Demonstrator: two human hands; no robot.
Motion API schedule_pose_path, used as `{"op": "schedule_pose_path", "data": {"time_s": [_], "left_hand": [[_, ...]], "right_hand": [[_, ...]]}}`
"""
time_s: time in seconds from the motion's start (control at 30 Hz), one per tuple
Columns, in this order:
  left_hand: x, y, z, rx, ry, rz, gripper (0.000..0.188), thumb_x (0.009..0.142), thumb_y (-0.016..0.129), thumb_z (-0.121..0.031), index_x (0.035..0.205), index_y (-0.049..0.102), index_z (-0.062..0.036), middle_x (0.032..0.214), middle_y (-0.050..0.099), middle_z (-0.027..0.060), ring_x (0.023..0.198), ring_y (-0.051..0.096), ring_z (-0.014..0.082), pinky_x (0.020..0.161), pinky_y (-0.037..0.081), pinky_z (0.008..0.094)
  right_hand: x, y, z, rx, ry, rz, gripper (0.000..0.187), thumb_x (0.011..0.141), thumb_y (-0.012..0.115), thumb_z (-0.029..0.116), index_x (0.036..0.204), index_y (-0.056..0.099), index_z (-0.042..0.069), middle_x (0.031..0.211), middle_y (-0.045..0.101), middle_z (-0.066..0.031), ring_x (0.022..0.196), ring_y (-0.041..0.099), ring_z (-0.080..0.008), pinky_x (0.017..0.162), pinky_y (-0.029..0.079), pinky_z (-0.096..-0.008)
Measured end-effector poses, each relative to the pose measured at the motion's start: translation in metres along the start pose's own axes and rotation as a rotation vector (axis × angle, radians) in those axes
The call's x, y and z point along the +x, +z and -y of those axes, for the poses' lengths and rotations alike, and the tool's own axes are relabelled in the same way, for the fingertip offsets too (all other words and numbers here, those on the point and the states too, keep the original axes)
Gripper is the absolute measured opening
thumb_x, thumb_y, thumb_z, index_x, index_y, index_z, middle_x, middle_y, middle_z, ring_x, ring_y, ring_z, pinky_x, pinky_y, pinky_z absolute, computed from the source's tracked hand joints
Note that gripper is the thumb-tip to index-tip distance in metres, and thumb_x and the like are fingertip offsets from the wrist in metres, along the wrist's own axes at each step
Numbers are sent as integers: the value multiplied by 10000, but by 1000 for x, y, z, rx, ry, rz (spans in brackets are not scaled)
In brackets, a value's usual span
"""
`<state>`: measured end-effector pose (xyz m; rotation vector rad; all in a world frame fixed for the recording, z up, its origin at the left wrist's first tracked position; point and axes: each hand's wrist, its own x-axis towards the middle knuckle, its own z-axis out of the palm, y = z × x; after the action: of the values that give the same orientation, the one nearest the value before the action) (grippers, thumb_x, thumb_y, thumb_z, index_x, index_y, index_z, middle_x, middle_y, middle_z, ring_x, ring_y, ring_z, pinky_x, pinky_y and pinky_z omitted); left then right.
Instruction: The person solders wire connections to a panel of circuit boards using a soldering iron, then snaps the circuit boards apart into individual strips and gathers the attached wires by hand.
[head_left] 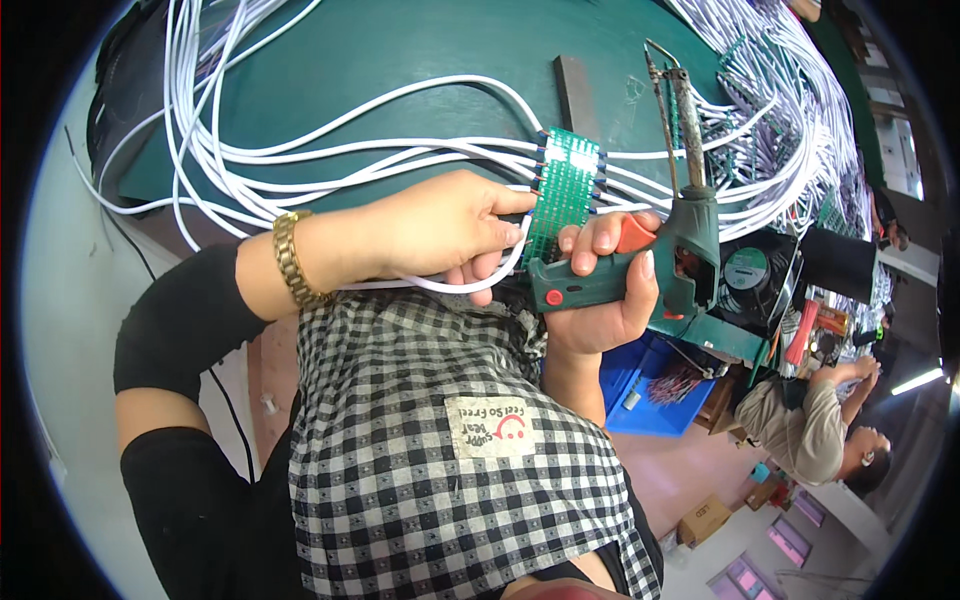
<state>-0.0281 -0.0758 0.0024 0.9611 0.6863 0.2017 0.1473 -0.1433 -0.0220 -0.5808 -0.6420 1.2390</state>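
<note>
A green circuit board panel (pixel 566 178) lies on the green tabletop, with white cables joined along both of its long sides. My left hand (pixel 455 225) is closed on a white cable (pixel 522 252), its thumb and forefinger pinching close to the panel's left edge. The cable loops down under the fingers. My right hand (pixel 622 285) wraps round the handle of a dark green soldering gun (pixel 700 235) with an orange trigger. The gun's metal tip and thin feed tube point away from me, right of the panel. Its handle hides the panel's near end.
A dark metal bar (pixel 573 92) lies behind the panel. Bundled white cables (pixel 205 110) run at far left, and a large heap of wired boards (pixel 790 130) covers the right. A black fan (pixel 750 275) and a blue tray (pixel 655 390) are at right. Another person (pixel 805 430) sits beyond.
</note>
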Motion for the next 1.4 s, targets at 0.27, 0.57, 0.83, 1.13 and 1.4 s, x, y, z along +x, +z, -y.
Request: {"op": "schedule_pose_path", "data": {"time_s": [0.27,0.57,0.83,1.13,1.4], "left_hand": [[6,4,-3,64,-88,-56,410,977,435,-119,1339,401,71,652,646,108,579,676,180,456,489,218],[-3,16,5,148,76,-273,255,941,512,-103,1150,499,44,623,596,60,555,616,134,496,463,261],[11,29,9,697,310,-440,258,823,621,-66,984,438,16,730,586,176,692,607,354,627,473,430],[13,16,-18,1105,322,-374,125,758,613,-45,863,569,5,800,635,187,783,624,379,682,495,436],[12,7,-12,1693,852,-251,72,743,607,-116,794,600,-65,839,557,56,760,576,222,678,414,371]], "right_hand": [[-1,4,4,5,9,-34,292,950,432,263,1172,486,79,867,486,-54,697,479,-125,697,393,-309],[-1,1,4,-33,1,7,283,949,442,253,1175,461,83,868,489,-61,691,484,-128,674,393,-305],[-2,-1,3,-22,3,14,288,945,449,254,1181,457,90,871,497,-63,685,489,-126,677,402,-310],[-1,-1,6,6,2,7,290,936,456,250,1176,475,88,870,509,-70,683,495,-134,671,402,-310],[-2,-2,6,17,-9,-10,296,934,445,256,1180,475,93,872,515,-70,669,500,-138,662,403,-310]]}}
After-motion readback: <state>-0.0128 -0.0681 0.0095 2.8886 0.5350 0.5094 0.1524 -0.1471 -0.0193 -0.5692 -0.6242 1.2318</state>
